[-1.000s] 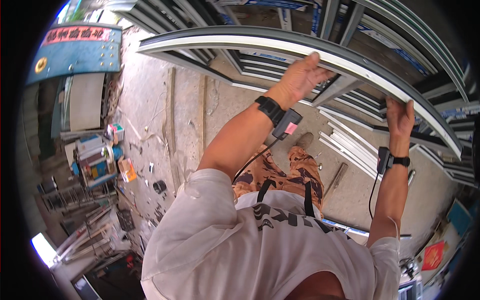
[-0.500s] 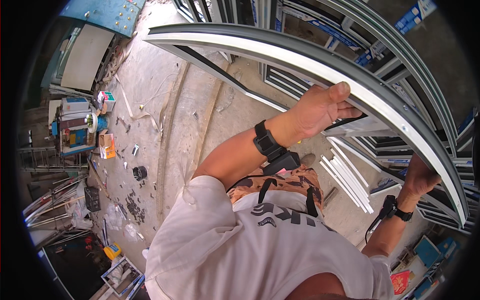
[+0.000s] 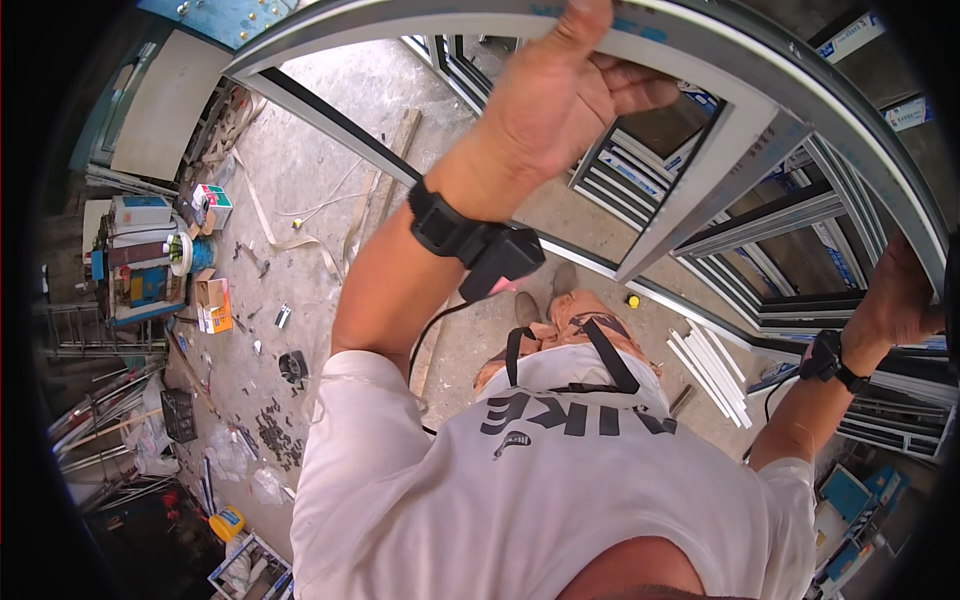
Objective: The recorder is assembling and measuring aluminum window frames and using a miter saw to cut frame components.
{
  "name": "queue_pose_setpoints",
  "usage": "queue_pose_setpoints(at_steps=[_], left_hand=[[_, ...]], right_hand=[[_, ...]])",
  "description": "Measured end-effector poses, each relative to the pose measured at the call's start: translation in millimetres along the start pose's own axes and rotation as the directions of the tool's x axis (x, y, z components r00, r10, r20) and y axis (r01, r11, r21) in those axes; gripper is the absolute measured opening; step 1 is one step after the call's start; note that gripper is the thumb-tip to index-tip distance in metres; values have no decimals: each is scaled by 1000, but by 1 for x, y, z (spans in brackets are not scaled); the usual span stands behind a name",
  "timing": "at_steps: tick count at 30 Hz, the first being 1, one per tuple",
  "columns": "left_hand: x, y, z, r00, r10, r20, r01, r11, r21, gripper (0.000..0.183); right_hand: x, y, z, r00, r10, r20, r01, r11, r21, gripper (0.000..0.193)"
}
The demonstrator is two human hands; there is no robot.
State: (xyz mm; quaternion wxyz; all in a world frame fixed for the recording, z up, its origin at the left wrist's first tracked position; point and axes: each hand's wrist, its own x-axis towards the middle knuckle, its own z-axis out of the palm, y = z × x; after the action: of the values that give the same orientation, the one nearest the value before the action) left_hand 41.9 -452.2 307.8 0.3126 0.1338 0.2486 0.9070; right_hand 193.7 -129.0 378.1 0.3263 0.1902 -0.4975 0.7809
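A large grey and white metal window frame (image 3: 755, 190) with a crossbar is held up in front of me. My left hand (image 3: 560, 115) is closed round its top rail, thumb over the near face and fingers curled under the edge. At the far right my right hand (image 3: 895, 300) wraps round the other end of the rail, its fingers partly hidden by the frame. Through the opening, more dark-edged frames (image 3: 780, 290) show stacked behind. Each wrist carries a black strapped device.
White strips (image 3: 710, 375) lie on the concrete floor right of my feet. Wooden battens (image 3: 385, 180) run along the floor ahead. On the left are an orange and white box (image 3: 213, 305), a black crate (image 3: 178, 415), a yellow container (image 3: 227, 522) and scattered scraps.
The frame has come up and nearer, showing more of its crossbar and opening. My left hand has moved up and left with it; my right hand has risen slightly and shifted right.
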Motion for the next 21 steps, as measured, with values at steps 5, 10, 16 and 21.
queue_pose_setpoints(at_steps=[5, 10, 16, 21], left_hand=[[16, 73, -68, 988, 143, -54, -119, 940, 320, 65], [24, 153, -104, 980, 190, -66, -174, 965, 199, 59], [46, 246, -160, 930, 321, -179, -272, 929, 251, 63], [78, 329, -230, 932, 329, -154, -281, 922, 267, 62]], right_hand=[[11, 91, 40, 739, -211, -640, 144, 977, -156, 53], [1, 156, 11, 996, 71, -47, -53, 950, 308, 65], [35, 259, 68, 987, 125, -97, -122, 992, 39, 76], [83, 343, 111, 973, 149, 177, -164, 983, 76, 72]])
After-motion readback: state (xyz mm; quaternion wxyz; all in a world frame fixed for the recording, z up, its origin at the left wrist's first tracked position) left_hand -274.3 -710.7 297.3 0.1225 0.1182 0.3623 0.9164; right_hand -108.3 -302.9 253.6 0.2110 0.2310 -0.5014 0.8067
